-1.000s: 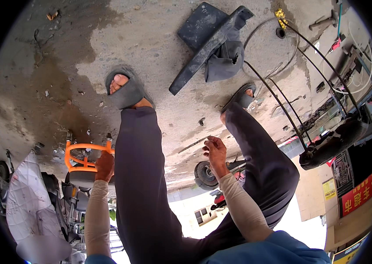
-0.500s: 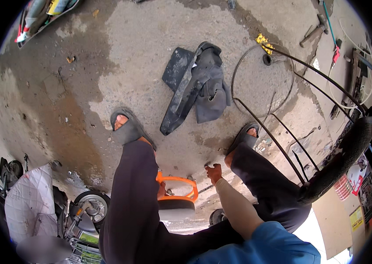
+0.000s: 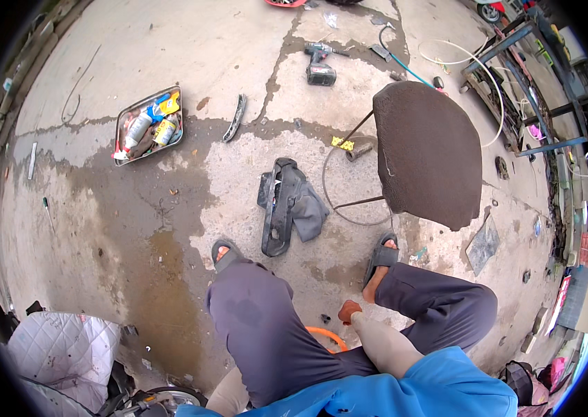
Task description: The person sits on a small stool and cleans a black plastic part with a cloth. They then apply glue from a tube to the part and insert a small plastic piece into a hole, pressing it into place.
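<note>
My right hand (image 3: 349,311) hangs between my legs, fingers curled, what they hold, if anything, hidden. An orange tubular frame (image 3: 328,336) shows behind it, largely covered by my left leg (image 3: 259,326). My left hand is out of sight; only its sleeved forearm (image 3: 228,395) shows at the bottom. In front of my sandals lie dark grey molded and floppy pieces (image 3: 294,208). To their right stands a worn brown stool (image 3: 427,156) on thin metal legs, with a yellow piece (image 3: 342,143) and a short dark tube (image 3: 360,153) beside it.
A metal tray (image 3: 120,149) of cans and bottles lies ahead-left, a cordless drill (image 3: 321,73) and curved strip (image 3: 235,118) farther forward. Hoses (image 3: 501,111) and a metal rack (image 3: 558,139) line the right. A quilted cover (image 3: 61,347) and vehicle are at lower left.
My view has tipped up, revealing the tray, drill and stool top. My left hand, earlier on the orange frame, has dropped out of sight behind my leg.
</note>
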`<state>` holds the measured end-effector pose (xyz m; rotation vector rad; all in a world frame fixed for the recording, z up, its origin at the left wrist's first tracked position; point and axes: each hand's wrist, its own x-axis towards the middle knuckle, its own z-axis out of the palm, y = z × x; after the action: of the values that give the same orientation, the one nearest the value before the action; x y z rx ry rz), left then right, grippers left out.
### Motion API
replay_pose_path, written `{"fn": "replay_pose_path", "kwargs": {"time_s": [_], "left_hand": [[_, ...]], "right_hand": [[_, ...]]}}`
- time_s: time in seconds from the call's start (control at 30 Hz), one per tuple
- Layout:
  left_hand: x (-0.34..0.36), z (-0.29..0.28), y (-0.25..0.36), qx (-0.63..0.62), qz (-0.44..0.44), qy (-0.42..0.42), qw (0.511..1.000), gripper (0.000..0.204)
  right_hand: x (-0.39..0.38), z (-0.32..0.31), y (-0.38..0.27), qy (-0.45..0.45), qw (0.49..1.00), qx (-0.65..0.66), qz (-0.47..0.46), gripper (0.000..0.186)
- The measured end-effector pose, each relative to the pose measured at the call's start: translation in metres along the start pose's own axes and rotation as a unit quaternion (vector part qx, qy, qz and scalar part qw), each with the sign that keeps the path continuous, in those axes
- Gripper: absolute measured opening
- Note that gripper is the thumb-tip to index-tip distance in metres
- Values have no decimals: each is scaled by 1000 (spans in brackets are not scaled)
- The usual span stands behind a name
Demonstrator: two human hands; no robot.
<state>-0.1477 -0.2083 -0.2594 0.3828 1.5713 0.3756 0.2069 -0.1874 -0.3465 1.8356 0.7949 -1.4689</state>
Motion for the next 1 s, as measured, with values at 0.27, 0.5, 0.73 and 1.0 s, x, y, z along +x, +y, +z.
{"fn": "replay_pose_path", "kwargs": {"time_s": [0.27, 0.5, 0.73, 1.0], "left_hand": [[-19, 13, 4, -20, 84, -14, 996, 29], [-26, 1, 19, 12, 116, 10, 993, 29], [-23, -7, 3, 14, 80, 31, 996, 30], [-14, 6, 9, 4, 72, 21, 997, 30]], "right_hand": [[94, 5, 20, 154, 971, -122, -138, 40], [168, 67, 12, 153, 954, -184, -181, 88], [165, 81, 14, 132, 953, -206, -177, 45], [133, 47, 22, 55, 985, -126, -106, 54]]}}
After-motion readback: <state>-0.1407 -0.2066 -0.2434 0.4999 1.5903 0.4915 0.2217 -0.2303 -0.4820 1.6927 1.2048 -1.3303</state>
